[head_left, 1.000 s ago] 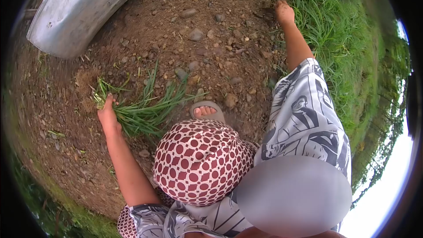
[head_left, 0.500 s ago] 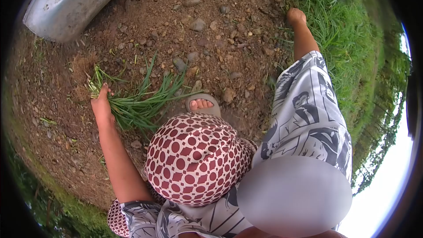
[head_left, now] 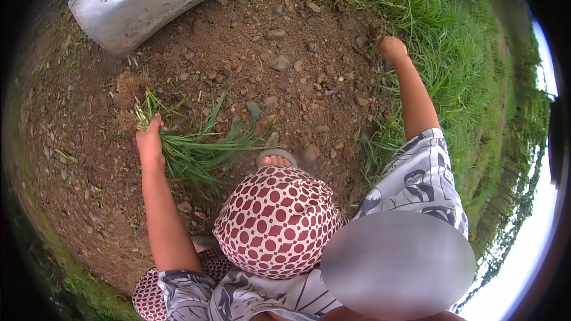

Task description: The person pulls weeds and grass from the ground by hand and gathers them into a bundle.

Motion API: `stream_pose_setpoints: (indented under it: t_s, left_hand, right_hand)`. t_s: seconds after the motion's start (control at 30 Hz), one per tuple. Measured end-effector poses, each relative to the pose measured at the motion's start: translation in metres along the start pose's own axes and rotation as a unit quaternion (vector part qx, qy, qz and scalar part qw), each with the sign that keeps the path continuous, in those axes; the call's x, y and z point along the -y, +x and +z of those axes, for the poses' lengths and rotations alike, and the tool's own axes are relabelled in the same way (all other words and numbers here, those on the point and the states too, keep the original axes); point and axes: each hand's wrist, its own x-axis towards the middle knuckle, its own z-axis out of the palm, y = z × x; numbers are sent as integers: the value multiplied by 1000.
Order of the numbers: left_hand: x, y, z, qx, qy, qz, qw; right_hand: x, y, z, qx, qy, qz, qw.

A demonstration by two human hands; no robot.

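My left hand [head_left: 150, 139] is closed around a bunch of long green grass [head_left: 199, 151]. The blades trail to the right over the soil. Pale stems and a tangle of brown roots [head_left: 131, 90] stick out past my thumb. At the edge of the standing grass [head_left: 440, 53], my right hand [head_left: 393, 50] is curled into a fist, low at the ground. Its fingers point away from me, so what they grip, if anything, is hidden.
A dented metal container [head_left: 154, 3] lies on the ground at the upper left. Brown soil with scattered stones [head_left: 279, 63] spreads between my hands. My bent knee in patterned cloth [head_left: 276, 220] and my sandalled foot [head_left: 277, 158] are in front of me.
The view has shifted, so the ground and metal container appear further right and the stones lower. My right hand sits slightly closer to the bare soil. My left hand still holds the grass bunch.
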Motion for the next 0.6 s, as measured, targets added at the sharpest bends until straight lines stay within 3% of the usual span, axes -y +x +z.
stream_pose_setpoints:
  t_s: [0.23,0.33,0.37,0.4,0.47,0.5,0.53,0.6]
  left_hand:
    - [2,-11,-12,-33,50,-37,998]
    - [12,-14,-22,-48,55,-49,996]
    - [14,-15,-26,-48,48,-50,996]
    - [16,-17,-28,-48,50,-55,996]
    - [17,-19,-31,-46,53,-65,995]
    - [15,-20,-30,-53,49,-64,995]
    - [14,-22,-27,-60,46,-64,995]
    - [12,-25,-24,-65,35,-58,996]
  right_hand:
    - [49,29,-20,-55,47,-29,997]
    - [49,53,-26,-176,77,-21,981]
    - [41,72,-19,-160,80,-16,984]
    - [35,86,-9,-231,95,-22,968]
    - [25,110,-7,-200,193,49,959]
    - [22,114,-11,-201,54,-5,978]
    - [21,118,-13,-154,77,21,985]
    - [14,136,-3,-153,68,43,985]
